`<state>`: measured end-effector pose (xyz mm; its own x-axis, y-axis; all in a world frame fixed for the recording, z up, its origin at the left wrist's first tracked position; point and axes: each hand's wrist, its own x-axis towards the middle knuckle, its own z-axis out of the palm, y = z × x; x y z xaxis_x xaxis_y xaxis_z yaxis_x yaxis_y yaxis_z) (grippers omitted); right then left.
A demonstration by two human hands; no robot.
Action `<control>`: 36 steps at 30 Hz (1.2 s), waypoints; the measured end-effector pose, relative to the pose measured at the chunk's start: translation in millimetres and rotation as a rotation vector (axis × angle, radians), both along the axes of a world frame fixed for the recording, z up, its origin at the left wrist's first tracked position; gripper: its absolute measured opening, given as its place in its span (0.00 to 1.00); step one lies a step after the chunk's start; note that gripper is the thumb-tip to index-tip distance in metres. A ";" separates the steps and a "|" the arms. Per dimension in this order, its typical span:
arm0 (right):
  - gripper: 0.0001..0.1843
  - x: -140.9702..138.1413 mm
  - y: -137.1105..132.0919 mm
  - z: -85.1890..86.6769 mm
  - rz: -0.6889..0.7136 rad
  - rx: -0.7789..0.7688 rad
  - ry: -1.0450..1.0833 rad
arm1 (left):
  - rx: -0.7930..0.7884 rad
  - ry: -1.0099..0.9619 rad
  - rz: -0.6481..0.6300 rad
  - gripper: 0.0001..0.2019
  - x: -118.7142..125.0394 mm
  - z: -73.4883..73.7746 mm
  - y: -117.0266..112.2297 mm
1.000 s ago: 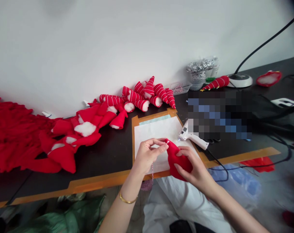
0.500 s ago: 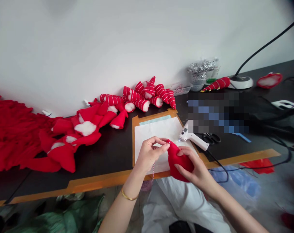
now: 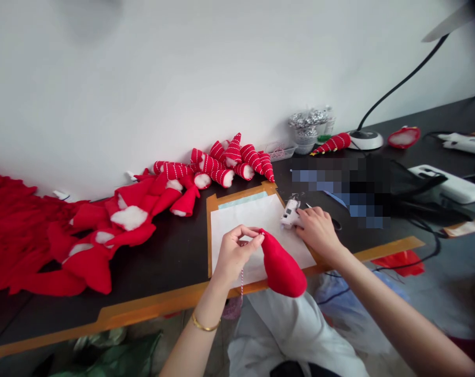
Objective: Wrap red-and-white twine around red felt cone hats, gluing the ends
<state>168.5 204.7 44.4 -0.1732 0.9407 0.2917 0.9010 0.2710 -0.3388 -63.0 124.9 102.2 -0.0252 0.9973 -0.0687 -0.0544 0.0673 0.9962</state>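
Note:
My left hand (image 3: 236, 251) pinches the tip of a plain red stuffed cone (image 3: 280, 267), which hangs down over the table's front edge. A red-and-white cord (image 3: 241, 280) trails down from that same pinch. My right hand (image 3: 316, 229) has closed round the handle of the white glue gun (image 3: 290, 214), which lies on the white paper sheet (image 3: 253, 217) on the dark table (image 3: 174, 246).
Finished striped red cones (image 3: 232, 159) and plain stuffed ones (image 3: 127, 220) are piled along the wall to the left. A heap of red fabric (image 3: 13, 225) lies far left. Silver trim in a cup (image 3: 310, 123), a lamp base (image 3: 365, 139) and cables are at the right.
My right hand let go of the red cone and reached forward to grasp the glue gun. The cone now hangs from my left hand's pinch alone. The view shifted slightly.

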 end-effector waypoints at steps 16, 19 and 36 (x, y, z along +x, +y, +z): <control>0.03 6.4 -120.7 45.4 0.297 -0.176 0.869 | 0.008 0.007 -0.013 0.12 5.5 0.9 4.1; 0.05 7.0 -116.9 43.3 0.317 -0.156 0.827 | 0.030 0.016 -0.013 0.12 6.0 1.8 4.1; 0.05 4.3 -112.9 32.7 0.272 -0.121 0.788 | 0.018 0.007 -0.039 0.14 5.0 -3.9 5.8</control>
<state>172.8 91.8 77.1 -0.1865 0.9280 0.3224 0.2973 0.3661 -0.8818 -58.0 130.7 98.3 0.0132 0.9986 -0.0503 -0.0456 0.0509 0.9977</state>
